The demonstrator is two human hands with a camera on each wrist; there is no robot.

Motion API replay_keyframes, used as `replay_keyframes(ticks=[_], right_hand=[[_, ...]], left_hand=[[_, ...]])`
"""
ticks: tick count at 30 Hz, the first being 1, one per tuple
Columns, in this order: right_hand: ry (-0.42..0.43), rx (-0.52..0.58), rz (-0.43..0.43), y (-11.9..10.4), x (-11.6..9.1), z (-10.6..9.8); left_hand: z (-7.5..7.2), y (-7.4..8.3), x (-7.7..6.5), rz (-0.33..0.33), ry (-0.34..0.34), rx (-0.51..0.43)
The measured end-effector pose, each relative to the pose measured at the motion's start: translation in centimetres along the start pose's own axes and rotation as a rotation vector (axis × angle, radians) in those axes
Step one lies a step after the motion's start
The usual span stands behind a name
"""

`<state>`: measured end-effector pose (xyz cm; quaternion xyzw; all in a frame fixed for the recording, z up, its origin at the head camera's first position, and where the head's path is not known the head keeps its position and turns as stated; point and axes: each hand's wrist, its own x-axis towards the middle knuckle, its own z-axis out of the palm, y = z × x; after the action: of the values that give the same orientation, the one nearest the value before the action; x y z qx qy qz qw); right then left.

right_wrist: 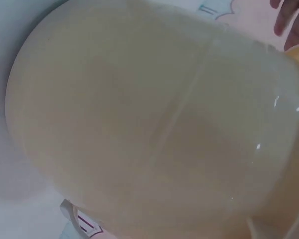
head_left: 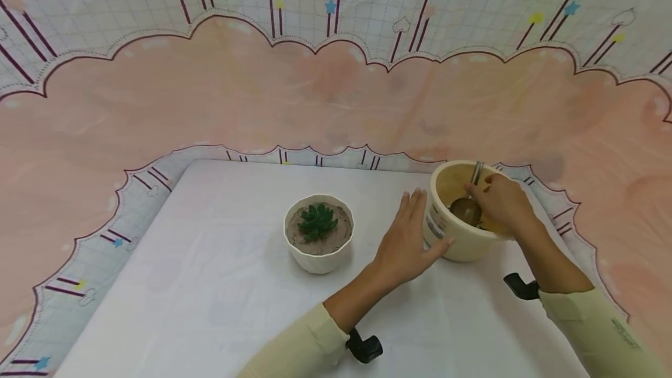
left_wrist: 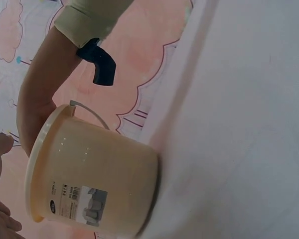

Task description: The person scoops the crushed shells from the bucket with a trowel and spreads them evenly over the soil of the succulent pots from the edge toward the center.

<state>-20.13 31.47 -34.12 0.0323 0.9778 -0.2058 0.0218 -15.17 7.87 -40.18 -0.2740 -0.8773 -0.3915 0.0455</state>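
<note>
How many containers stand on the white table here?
2: the white plant pot near the middle and the cream bucket to its right, where the right hand grips a ladle. Something small behind the bucket could be hidden.

A green plant [head_left: 317, 222] sits in grayish soil [head_left: 322, 248] inside a white pot [head_left: 317, 263] on a white tabletop [head_left: 205, 261], before a pink-and-pale cloth [head_left: 294, 86] printed with cloud outlines, dark lines and colored stars.

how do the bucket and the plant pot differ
The bucket is larger than the plant pot. The bucket is yellowish cream with a printed label; the plant pot is white. Inside the bucket is a metal ladle; in the plant pot, a green succulent. Both stand upright on the white tabletop.
</note>
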Motion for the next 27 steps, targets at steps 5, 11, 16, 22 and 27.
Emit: replay_keyframes(ticks=[5, 11, 16, 22, 27], right_hand=[[-0.042, 0.018, 0.007, 0.1, 1.1, 0.1], [-0.056, 0.045, 0.018, 0.7, 2.2, 0.3], [-0.044, 0.044, -0.006, 0.9, 2.8, 0.2], [-0.035, 0.040, -0.025, 1.3, 3.2, 0.2], [-0.011, 0.076, -0.023, 1.6, 3.5, 0.4]], left_hand=[[0.5, -0.6, 0.4, -0.053, 0.001, -0.008], [1.2, -1.2, 1.2, -0.071, 0.006, -0.030], [1.9, -1.2, 2.2, -0.086, 0.001, -0.039], [2.4, -1.2, 2.8, -0.075, 0.009, -0.081], [2.5, -0.9, 3.3, -0.034, 0.024, -0.109]])
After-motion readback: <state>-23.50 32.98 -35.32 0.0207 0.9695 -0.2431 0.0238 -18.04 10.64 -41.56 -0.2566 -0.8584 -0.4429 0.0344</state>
